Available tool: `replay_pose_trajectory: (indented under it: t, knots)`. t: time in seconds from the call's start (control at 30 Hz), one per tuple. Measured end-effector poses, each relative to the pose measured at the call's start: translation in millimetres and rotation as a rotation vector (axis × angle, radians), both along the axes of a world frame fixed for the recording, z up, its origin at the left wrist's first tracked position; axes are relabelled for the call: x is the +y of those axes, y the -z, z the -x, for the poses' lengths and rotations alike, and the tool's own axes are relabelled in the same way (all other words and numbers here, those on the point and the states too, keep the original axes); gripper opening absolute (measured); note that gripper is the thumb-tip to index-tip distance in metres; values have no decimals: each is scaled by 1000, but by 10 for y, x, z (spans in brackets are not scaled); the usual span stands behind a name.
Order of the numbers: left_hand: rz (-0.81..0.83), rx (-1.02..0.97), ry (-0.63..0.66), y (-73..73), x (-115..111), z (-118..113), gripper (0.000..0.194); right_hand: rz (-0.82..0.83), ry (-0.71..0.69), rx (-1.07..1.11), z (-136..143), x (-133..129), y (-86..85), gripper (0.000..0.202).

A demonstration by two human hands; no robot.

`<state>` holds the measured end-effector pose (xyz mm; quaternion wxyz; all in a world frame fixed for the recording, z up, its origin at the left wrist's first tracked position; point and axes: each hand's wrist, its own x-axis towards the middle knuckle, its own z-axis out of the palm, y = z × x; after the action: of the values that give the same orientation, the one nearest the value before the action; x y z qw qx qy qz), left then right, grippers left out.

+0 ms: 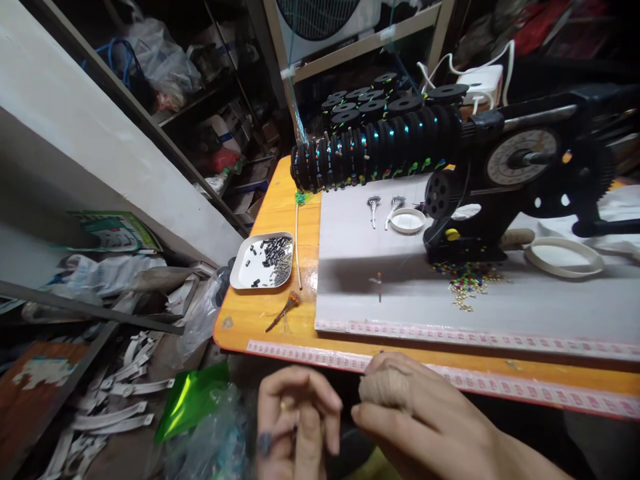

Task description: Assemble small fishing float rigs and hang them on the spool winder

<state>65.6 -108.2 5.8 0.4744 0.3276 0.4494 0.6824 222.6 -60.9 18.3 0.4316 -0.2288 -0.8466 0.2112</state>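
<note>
My left hand [303, 423] is below the table's front edge, palm up, with fingers curled and the thumb pressed in. Something small and dark may be between them, too blurred to name; a dark blue band or lump shows at its left side. To its right, my right hand [425, 417] is back up with curled fingers, one wrapped in beige tape [385, 389]. Its fingertips are hidden, so anything they grip cannot be made out. The two hands are close together but apart. Nearest on the table is a printed measuring tape [310, 355] along the edge.
A white tray [240, 270] of small black pieces stands left, beside a bundle of brown wires [284, 312]. A black cranked machine [520, 167] with a ringed roller [380, 150] stands on a grey board [350, 307]. Small coloured beads [467, 280] lie at its base.
</note>
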Motion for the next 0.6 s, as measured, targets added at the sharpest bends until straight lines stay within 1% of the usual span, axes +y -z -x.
replay_pose_trajectory:
  t: [0.1, 0.2, 0.3, 0.37, 0.5, 0.6]
  knots:
    - [102, -95, 66, 91, 77, -41, 26, 135, 90, 108, 5, -1, 22, 19]
    - [231, 1, 119, 167, 77, -92, 28, 242, 136, 156, 21, 27, 15, 16]
    - [310, 114, 169, 190, 68, -117, 34, 334, 130, 143, 33, 78, -6, 17]
    - [335, 175, 194, 184, 73, -120, 35, 354, 126, 128, 46, 113, -16, 19]
    - [367, 356, 166, 165, 75, -118, 39, 313, 161, 91, 84, 166, -8, 16]
    - [342, 458, 155, 148, 56, -119, 33, 284, 148, 104, 104, 175, 8, 14]
